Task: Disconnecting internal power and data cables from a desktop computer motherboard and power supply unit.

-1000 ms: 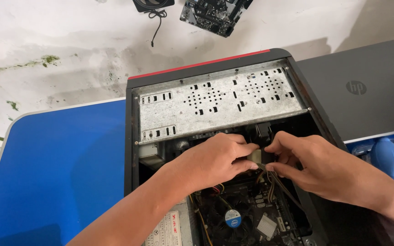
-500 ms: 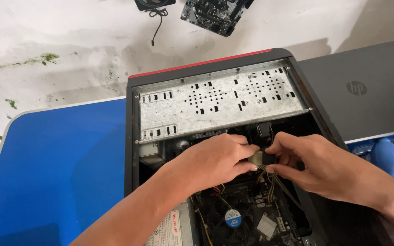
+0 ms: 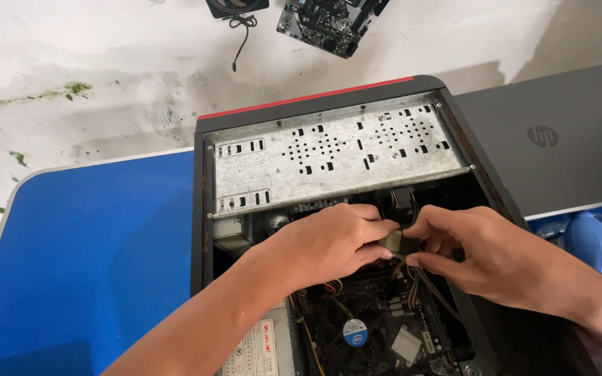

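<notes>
I see the blue table (image 3: 85, 264) at far left, with the open case (image 3: 207, 209) lying on it. Inside, below the drive cage (image 3: 336, 157), my left hand (image 3: 322, 244) pinches a pale connector (image 3: 390, 241), fingers closed on it. My right hand (image 3: 496, 257) grips the same connector and its wires (image 3: 423, 285) from the other side. The fan (image 3: 353, 331) sits below. A grey laptop (image 3: 559, 139) lies at right.
</notes>
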